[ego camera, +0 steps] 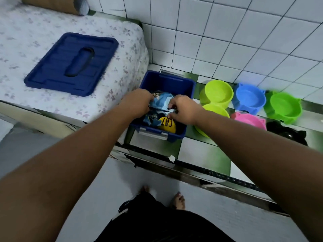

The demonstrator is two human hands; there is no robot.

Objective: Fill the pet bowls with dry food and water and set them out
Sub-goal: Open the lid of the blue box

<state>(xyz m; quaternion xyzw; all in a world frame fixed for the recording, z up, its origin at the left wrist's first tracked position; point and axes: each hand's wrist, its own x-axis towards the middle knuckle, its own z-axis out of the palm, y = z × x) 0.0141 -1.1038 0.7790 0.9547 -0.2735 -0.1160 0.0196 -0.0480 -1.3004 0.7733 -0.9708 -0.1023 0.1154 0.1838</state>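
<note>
Two hands of ours work inside the blue bin. Our left hand and right hand each pinch the crumpled cat-food bag, its gathered top edge stretched crosswise between our grips and its yellow label toward us. Coloured bowls stand right of the bin, and the blue lid lies farther off to its left.

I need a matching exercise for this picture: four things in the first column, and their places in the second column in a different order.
Things
1. blue lid
2. cat food bag
3. pink bowl
4. blue bowl

Places
A. inside the blue bin
B. on the flowered bed
C. between the lime bowl and the green bowl
D. beside the black object

Pairs: 1-B, 2-A, 3-D, 4-C
</note>
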